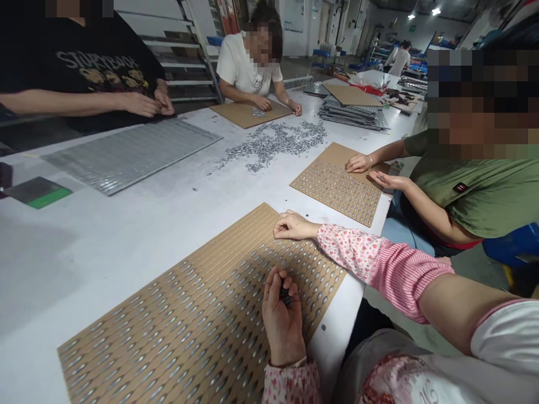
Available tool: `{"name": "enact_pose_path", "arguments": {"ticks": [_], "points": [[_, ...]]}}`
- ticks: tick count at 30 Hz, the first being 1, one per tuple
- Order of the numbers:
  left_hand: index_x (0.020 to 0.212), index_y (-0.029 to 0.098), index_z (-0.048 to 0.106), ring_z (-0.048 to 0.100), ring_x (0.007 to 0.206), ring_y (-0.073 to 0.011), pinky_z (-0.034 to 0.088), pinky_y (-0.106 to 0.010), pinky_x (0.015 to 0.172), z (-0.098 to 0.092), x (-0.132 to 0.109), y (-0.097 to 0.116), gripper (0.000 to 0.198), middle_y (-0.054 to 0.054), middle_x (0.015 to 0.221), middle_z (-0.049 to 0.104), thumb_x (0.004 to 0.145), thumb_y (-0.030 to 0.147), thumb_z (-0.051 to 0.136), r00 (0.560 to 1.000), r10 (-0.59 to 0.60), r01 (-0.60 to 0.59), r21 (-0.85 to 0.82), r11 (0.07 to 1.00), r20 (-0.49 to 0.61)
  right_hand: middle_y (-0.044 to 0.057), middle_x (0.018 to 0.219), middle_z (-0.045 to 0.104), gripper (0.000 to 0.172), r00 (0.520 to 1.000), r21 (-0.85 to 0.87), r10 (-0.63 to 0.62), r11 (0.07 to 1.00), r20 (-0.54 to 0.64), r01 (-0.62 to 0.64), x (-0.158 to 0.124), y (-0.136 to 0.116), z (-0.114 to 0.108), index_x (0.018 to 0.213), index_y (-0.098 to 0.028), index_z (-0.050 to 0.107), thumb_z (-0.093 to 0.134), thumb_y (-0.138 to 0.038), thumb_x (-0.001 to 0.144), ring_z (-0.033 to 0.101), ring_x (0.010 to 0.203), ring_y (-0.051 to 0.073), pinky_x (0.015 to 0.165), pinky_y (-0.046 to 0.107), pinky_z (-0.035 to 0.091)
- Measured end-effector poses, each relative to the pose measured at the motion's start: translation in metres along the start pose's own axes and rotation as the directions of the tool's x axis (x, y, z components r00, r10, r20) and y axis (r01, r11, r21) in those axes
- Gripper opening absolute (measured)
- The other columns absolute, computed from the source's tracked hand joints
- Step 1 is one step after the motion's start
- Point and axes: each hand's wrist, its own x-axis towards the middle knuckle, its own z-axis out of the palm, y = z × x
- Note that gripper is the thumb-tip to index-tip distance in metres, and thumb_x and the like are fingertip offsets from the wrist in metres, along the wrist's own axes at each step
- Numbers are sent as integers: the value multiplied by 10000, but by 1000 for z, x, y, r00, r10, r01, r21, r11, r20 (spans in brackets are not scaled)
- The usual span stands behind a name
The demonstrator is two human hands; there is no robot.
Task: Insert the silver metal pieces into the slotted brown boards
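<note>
Head view: left hand [283, 320] pressed closed around small dark pieces [287, 297] (a loose hold suits such bits), right hand [295, 227] curled shut on the slotted cardboard sheet [202, 314].

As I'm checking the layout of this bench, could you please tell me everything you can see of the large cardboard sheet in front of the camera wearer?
The large cardboard sheet is brown and looks ribbed. It lies flat and askew on the white table, with slim silver oval pieces set in neat rows across most of it. Its far corner looks bare. The right hand lies at its far edge, and the left hand, cupping small dark pieces, is over its near part.
</note>
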Motion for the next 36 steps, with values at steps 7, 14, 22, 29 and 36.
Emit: {"name": "enact_pose_path", "arguments": {"ticks": [7,14,22,29,36], "points": [[780,142,616,474,544,-41,388,-123,429,-7,2,-1,83,16,714,536,828,189,665,997,-63,65,-33,997,51,19,803,603,112,988,-59,-97,993,118,105,6,-7,1,779,-166,683,677,-267,826,496,826,150,844,278,319],[883,138,698,668,852,-135,565,-222,721,-4,7,0,243,-74,907,699,926,144,459,990,-69,59,-82,995,-127,29,837,638,146,980,168,-196,967,21,190,-21,-36,-6,839,-149,668,631,-286,873,545,856,146,856,276,379],[836,167,727,682,851,-121,558,-238,804,-10,16,-12,212,-27,911,736,867,110,526,999,38,-36,-83,996,14,55,880,624,146,912,-19,-356,930,204,367,-54,-71,-13,889,-187,697,632,-317,870,520,913,187,888,315,377],[877,143,717,676,874,-142,571,-257,794,-2,7,-5,207,-69,904,717,877,120,511,998,-27,25,-30,999,-58,25,851,646,161,987,376,-131,923,96,86,-53,-50,-7,915,-159,620,542,-299,923,583,817,129,784,248,437],[796,119,626,538,507,-52,425,-125,406,3,0,2,232,5,673,577,919,86,432,987,-147,139,-125,982,-61,38,853,669,183,955,223,272,944,-116,-241,-26,3,-19,937,-140,652,484,-211,929,582,763,116,744,233,411]]}}
